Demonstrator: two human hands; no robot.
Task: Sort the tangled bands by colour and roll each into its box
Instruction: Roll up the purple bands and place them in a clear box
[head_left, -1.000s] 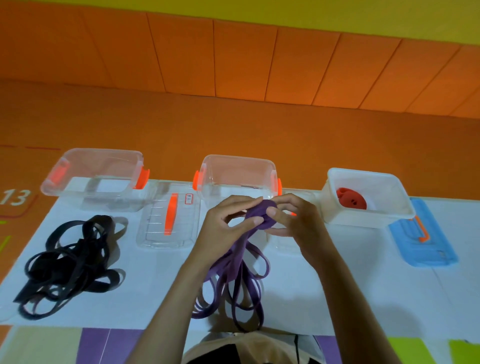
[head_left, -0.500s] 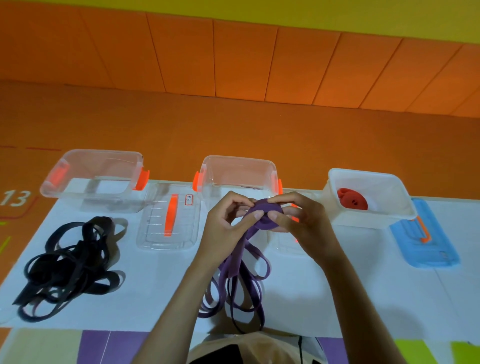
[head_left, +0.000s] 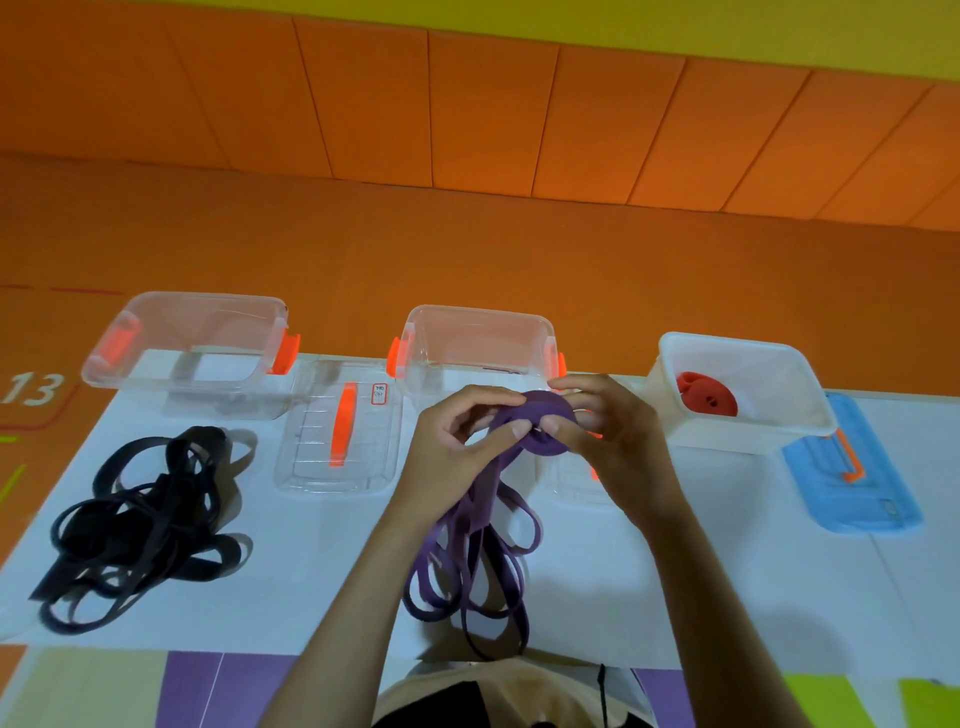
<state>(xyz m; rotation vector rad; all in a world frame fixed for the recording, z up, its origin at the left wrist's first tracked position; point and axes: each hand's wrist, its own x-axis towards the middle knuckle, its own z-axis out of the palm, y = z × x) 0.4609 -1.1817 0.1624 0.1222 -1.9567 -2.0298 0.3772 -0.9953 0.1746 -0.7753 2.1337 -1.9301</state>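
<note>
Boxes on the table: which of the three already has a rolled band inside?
The white box at the right: a red roll lies in it. The left clear box and middle clear box show none.

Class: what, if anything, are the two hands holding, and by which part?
The left hand and right hand both pinch the purple band by its rolled-up coil, thumbs and fingers on it; its loose loops trail down onto the table.

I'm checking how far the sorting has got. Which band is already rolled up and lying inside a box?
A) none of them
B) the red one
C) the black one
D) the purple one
B: the red roll lies in the white box. The black band lies loose outside any box, and the left hand and right hand hold the partly rolled purple band.
</note>
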